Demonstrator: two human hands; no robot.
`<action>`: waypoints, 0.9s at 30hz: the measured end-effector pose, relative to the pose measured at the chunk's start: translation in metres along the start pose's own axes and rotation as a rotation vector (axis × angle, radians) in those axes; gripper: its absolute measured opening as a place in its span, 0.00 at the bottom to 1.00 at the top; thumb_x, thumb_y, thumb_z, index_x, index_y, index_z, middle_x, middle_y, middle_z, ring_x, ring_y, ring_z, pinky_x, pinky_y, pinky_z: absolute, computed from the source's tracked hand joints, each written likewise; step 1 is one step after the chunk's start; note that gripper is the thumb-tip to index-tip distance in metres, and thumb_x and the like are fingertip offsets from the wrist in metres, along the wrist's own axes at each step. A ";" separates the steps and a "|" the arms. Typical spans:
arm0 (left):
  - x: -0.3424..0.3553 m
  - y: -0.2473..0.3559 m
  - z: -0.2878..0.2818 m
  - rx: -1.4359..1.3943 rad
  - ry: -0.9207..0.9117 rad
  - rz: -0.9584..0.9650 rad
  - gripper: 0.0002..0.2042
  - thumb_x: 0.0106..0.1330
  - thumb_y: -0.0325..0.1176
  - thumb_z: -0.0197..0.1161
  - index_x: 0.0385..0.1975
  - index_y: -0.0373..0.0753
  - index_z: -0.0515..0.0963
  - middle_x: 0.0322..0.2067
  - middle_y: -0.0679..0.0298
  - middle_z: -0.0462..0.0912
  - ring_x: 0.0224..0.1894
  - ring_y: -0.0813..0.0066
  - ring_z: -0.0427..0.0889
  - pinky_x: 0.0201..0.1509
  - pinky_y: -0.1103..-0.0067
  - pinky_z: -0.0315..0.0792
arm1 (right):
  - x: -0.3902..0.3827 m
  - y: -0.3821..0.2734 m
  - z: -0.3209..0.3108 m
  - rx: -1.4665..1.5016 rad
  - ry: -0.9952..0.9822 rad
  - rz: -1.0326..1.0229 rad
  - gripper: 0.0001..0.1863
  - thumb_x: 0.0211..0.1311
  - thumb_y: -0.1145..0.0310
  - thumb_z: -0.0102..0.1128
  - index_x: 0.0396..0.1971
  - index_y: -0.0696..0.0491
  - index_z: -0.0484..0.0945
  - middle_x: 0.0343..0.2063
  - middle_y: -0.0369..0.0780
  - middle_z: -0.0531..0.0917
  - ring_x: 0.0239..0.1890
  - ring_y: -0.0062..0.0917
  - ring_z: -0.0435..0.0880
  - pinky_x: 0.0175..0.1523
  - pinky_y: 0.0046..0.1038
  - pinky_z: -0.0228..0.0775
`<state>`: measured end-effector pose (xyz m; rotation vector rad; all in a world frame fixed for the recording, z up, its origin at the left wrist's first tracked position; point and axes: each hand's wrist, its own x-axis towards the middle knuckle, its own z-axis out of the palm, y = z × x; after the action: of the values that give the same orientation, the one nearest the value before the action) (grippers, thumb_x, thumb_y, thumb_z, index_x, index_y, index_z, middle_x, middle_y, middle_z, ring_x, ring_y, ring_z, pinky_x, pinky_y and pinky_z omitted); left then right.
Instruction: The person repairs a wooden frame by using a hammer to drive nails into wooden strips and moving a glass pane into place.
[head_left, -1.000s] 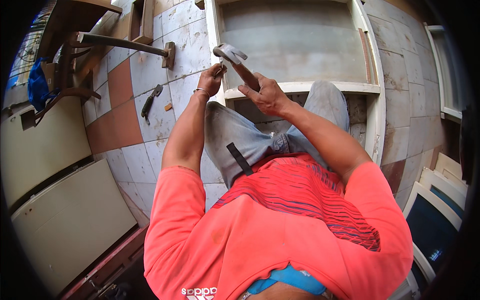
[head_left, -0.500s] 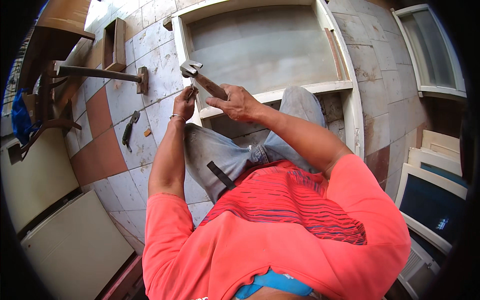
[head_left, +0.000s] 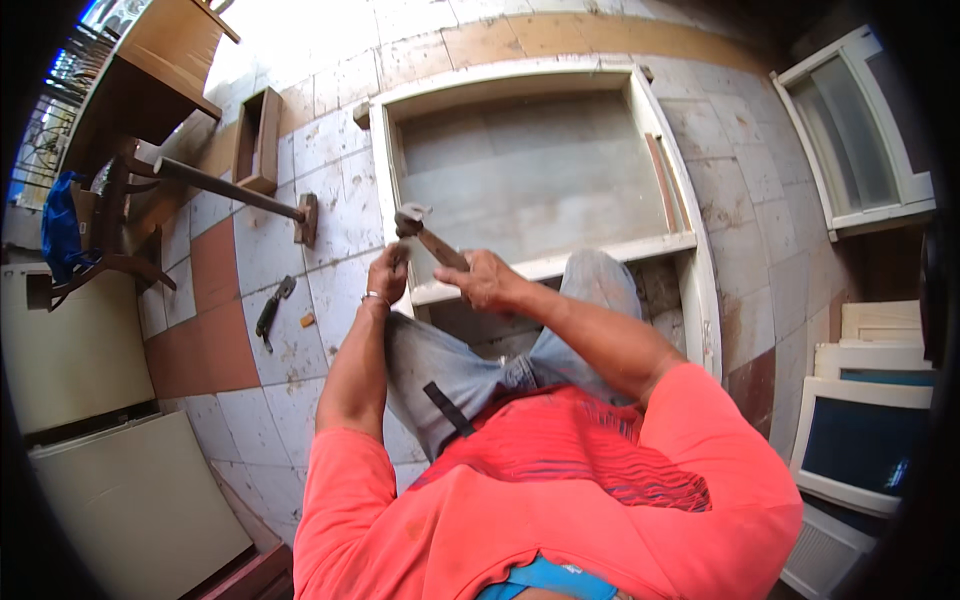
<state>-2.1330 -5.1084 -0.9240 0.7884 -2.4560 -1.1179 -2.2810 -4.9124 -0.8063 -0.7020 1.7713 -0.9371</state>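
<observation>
A grey-headed claw hammer with a brown wooden handle [head_left: 442, 250] is hanging above the near left part of a white-painted wooden frame [head_left: 655, 245] holding a dusty, greyish pane [head_left: 510, 170]. The right hand [head_left: 490, 282] is gripping the handle with wrapped fingers, probably keeping knuckles clear of the wood. The left hand [head_left: 388, 272] is sitting at the frame's left edge, fingers curled; I cannot tell what they are pinching, if anything.

The frame is lying flat, and a small dark block [head_left: 362, 115] is showing at its far left corner, perhaps lifting it off the tiles. A knee in faded blue denim [head_left: 600, 275] is overlapping the crossbar, possibly steadying it.

Farther left, a dark-handled tool with a flat grey end [head_left: 268, 315] and a long-handled sledgehammer [head_left: 230, 192] are lying apart, seemingly parked out of the way.
</observation>
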 end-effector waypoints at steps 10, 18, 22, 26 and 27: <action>0.000 -0.007 0.009 -0.046 0.083 -0.059 0.09 0.65 0.38 0.59 0.39 0.41 0.75 0.33 0.53 0.83 0.38 0.53 0.82 0.40 0.67 0.75 | -0.012 -0.028 0.003 -0.030 -0.039 -0.107 0.24 0.61 0.47 0.60 0.29 0.56 0.72 0.17 0.36 0.75 0.17 0.20 0.73 0.23 0.27 0.66; 0.005 0.017 0.014 0.126 0.089 -0.293 0.15 0.67 0.49 0.54 0.36 0.44 0.77 0.30 0.49 0.82 0.37 0.44 0.79 0.39 0.59 0.73 | -0.011 -0.016 0.000 0.140 0.001 0.132 0.23 0.61 0.48 0.60 0.27 0.56 0.73 0.14 0.36 0.74 0.13 0.21 0.73 0.19 0.27 0.65; 0.005 -0.002 0.022 0.052 0.030 -0.341 0.17 0.69 0.49 0.51 0.36 0.43 0.79 0.29 0.50 0.82 0.35 0.46 0.80 0.40 0.60 0.73 | -0.007 0.007 -0.001 0.325 0.024 0.183 0.23 0.60 0.49 0.61 0.32 0.58 0.72 0.15 0.37 0.74 0.13 0.20 0.72 0.17 0.25 0.64; 0.000 0.013 0.013 -0.071 0.089 -0.313 0.14 0.68 0.45 0.56 0.39 0.41 0.80 0.27 0.57 0.84 0.31 0.63 0.84 0.36 0.70 0.75 | -0.028 0.019 -0.032 0.260 0.120 0.113 0.22 0.60 0.49 0.62 0.28 0.56 0.73 0.15 0.36 0.75 0.13 0.17 0.72 0.18 0.23 0.65; 0.001 0.014 0.012 -0.278 0.147 -0.311 0.14 0.70 0.43 0.55 0.41 0.38 0.79 0.28 0.58 0.84 0.32 0.66 0.84 0.38 0.74 0.76 | -0.035 0.021 -0.045 0.239 0.161 0.106 0.21 0.60 0.50 0.63 0.27 0.55 0.72 0.15 0.35 0.74 0.13 0.17 0.72 0.18 0.22 0.64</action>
<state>-2.1449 -5.0945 -0.9211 1.1422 -2.0452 -1.4152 -2.3115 -4.8606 -0.7961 -0.3859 1.7783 -1.1347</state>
